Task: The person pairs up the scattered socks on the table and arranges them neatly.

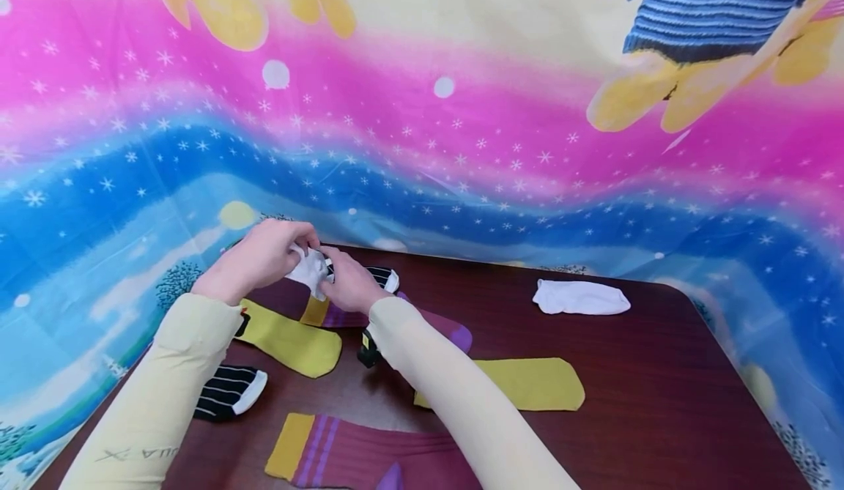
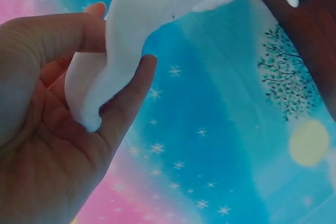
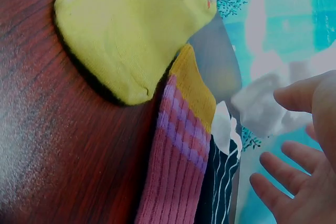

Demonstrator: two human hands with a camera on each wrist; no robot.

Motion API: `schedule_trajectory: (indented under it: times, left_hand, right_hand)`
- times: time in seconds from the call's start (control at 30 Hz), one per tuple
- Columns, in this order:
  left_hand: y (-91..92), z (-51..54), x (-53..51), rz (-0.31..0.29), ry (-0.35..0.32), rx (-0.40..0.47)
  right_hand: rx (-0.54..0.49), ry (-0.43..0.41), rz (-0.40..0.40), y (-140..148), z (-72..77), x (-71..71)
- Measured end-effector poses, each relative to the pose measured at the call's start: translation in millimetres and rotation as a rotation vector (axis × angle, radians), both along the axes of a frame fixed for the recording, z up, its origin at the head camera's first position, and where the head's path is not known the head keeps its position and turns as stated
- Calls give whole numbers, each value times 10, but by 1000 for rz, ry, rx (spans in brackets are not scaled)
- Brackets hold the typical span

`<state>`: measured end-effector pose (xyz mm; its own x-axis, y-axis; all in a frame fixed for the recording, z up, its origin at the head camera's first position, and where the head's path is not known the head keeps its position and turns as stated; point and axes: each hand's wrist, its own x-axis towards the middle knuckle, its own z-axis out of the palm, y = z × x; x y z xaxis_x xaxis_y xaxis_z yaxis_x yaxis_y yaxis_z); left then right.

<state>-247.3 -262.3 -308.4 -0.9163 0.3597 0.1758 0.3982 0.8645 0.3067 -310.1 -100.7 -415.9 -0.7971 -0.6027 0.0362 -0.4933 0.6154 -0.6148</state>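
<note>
My left hand (image 1: 267, 252) pinches a white sock (image 1: 307, 270) above the far left part of the table. In the left wrist view the sock (image 2: 163, 3) hangs between the thumb and fingers, one end lying by the palm. My right hand (image 1: 352, 281) is at the sock's other side. In the right wrist view its thumb overlaps the white sock (image 3: 260, 108) while the other fingers (image 3: 270, 187) are spread and loose; whether it touches the sock is unclear. Beneath the hands lie a black striped sock (image 1: 384, 277) and a maroon sock with yellow cuff (image 3: 181, 156).
On the dark wood table (image 1: 659, 402) lie a yellow sock (image 1: 293, 340), another yellow sock (image 1: 537, 384), a black striped sock (image 1: 227, 391), a second maroon sock (image 1: 376, 450) in front, and a white sock (image 1: 583, 297) at the far right. A printed cloth (image 1: 422, 146) hangs behind.
</note>
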Motion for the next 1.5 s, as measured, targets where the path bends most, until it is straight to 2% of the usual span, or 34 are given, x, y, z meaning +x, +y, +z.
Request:
schedule_trajectory:
  times: [0.1,0.27,0.53,0.73,0.9,1.13,1.3,1.5]
  left_hand:
    - [65,46,26,-23,10,7]
    - [141,81,44,-65,57,22]
    - [149,50,59,-39,79,21]
    - [120,-15,37,24,35,24]
    - [94,-97,-39,70,-3,0]
    - [65,-266,-158,85,-14,-17]
    - [47,-344,-179,102,-23,-6]
    - [66,-392,-179,105,-3,18]
  right_hand:
    - [-32,5,-16,46,16,-5]
    - [-23,20,-18,107,25,-34]
    - [-117,-47,-44,229,-49,-81]
    - [-143,-45,-76,377,-66,-133]
    - [-184,-52,-89,521,-35,-145]
    - [-266,-80,-105,704,-48,-137]
    - [-314,-90,-89,797,-56,-150]
    - [-344,-83,-88,987,-1,-144]
